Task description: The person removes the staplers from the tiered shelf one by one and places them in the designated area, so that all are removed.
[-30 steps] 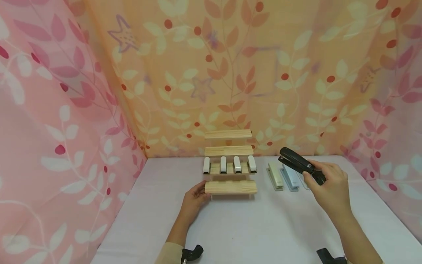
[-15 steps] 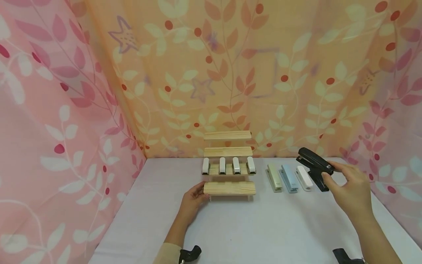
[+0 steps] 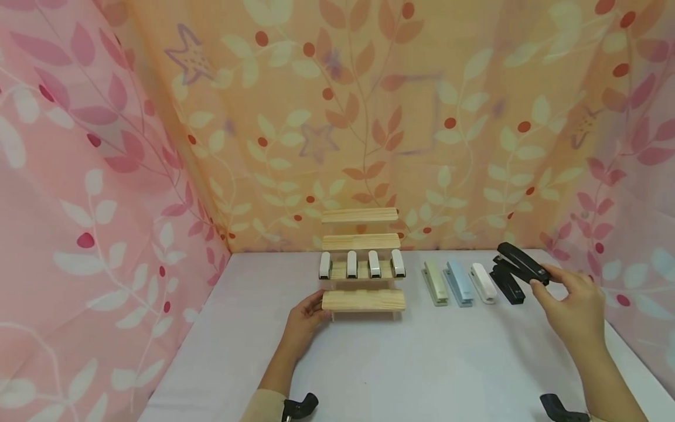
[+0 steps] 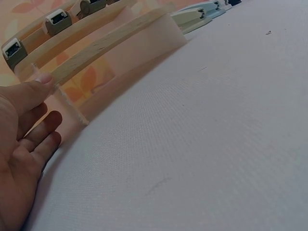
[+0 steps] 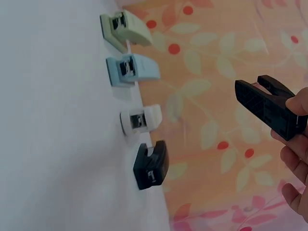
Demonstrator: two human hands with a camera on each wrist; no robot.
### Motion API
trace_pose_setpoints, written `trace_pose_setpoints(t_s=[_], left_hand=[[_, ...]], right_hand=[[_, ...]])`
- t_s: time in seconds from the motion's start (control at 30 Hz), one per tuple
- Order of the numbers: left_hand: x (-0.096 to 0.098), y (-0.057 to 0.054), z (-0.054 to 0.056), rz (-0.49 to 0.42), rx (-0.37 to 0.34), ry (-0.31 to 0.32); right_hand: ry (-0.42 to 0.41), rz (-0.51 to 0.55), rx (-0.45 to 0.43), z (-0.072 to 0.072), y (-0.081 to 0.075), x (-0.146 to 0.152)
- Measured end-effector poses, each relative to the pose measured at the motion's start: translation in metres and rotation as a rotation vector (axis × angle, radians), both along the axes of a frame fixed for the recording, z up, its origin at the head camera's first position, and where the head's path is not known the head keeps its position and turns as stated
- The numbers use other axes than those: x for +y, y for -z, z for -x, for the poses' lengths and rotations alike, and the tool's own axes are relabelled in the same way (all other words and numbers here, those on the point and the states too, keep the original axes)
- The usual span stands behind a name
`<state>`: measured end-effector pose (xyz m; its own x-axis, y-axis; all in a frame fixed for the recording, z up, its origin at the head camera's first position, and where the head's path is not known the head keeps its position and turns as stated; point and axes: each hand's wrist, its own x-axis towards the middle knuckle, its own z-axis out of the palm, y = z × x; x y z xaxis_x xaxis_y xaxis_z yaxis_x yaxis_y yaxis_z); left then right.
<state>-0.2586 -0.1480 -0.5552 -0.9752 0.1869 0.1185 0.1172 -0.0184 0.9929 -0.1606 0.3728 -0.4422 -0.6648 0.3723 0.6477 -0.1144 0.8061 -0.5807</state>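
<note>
My right hand (image 3: 577, 305) pinches the rear end of a black stapler (image 3: 523, 262) between thumb and fingers, its nose pointing away to the back left. In the right wrist view this stapler (image 5: 269, 107) is held up off the table. A second black stapler (image 3: 507, 284) lies just below and left of it, partly overlapped in the head view. My left hand (image 3: 303, 319) grips the left end of a tiered display stand with wooden shelves (image 3: 364, 300), thumb on the lowest board in the left wrist view. White-topped staplers (image 3: 374, 264) sit spaced along the second tier.
Left of the lying black stapler, a white stapler (image 3: 483, 283), a light blue stapler (image 3: 459, 285) and a pale green stapler (image 3: 435, 283) stand in a row on the white tabletop (image 3: 422, 363). A patterned curtain (image 3: 295, 117) closes off the back and sides.
My right hand has carried the black stapler rightward, from over the blue and white staplers to over the lying black one. The left hand keeps its grip on the stand.
</note>
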Motion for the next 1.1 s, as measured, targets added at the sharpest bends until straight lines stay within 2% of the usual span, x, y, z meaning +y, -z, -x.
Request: trace_pose_setpoints(t_s=[0.4,0.53,0.77,0.97,1.1], left_hand=[[-0.001,0.001,0.000,-0.009,-0.006,0.007],[0.000,0.001,0.000,0.005,0.003,0.007],[-0.001,0.001,-0.003,0.002,0.014,0.016],[-0.003,0.001,-0.003,0.019,0.020,0.003],[-0.001,0.000,-0.002,0.017,0.021,0.008]], right_hand=[[0.085,0.043,-0.018,0.001,0.017,0.025],[0.111,0.072,-0.058,-0.001,0.022,0.034],[0.151,0.094,-0.181,-0.003,0.028,0.047],[0.168,0.101,-0.191,-0.002,0.034,0.050],[0.170,0.113,-0.218,0.004,0.037,0.056]])
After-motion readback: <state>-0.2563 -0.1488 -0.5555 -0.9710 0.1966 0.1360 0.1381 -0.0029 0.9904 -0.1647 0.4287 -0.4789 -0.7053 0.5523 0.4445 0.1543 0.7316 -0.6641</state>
